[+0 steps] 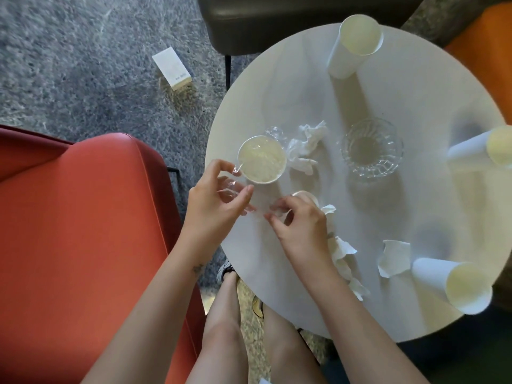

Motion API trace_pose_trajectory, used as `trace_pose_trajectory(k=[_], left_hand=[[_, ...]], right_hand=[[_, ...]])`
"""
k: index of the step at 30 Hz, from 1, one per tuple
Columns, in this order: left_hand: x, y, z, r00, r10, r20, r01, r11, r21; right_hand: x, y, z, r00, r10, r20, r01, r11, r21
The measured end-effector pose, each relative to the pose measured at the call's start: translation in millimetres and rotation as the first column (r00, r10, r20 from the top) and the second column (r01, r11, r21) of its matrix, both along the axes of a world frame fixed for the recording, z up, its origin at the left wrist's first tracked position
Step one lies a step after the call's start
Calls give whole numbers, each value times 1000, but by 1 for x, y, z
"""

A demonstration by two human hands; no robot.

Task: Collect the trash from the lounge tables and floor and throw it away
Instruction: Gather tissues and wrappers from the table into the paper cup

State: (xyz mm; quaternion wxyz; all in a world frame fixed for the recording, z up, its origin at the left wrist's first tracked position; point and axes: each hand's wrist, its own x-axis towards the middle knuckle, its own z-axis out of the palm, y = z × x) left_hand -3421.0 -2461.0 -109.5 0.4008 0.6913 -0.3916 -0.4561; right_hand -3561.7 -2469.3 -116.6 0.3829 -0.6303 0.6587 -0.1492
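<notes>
Left hand (219,202) and right hand (300,227), both left of the glass bowl (371,148) on the white tabletop (415,87), fingers curled, each pinch crinkled clear plastic film (231,189), just beside the film-stuffed paper cup (261,159), crumpled tissue (304,146) lying between that cup and the bowl.

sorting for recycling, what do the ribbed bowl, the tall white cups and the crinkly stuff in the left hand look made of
Ribbed bowl: likely clear glass, glossy, its cut ribs catch light; hard plastic is possible.
Tall white cups: matte paper, cream inside, thin rims.
Crinkly stuff in the left hand: thin clear plastic film, see-through, creased, with shiny highlights.
</notes>
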Motion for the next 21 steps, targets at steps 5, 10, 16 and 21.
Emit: trace_pose_trajectory(k=[5,10,16,21], left_hand=[[2,-2,8,990,2,145,10,997,-82],[1,-9,11,956,-10,292,50,990,-129],[0,-15,13,951,53,305,1,985,-172],[4,-23,18,983,178,-32,-181,973,-140]], right_hand=[[-13,-6,26,999,13,-49,-33,900,-436],[0,-22,34,984,157,86,-77,807,-586],[15,-42,18,952,301,-53,-297,871,-392],[6,-45,10,841,395,-369,-488,849,-203]])
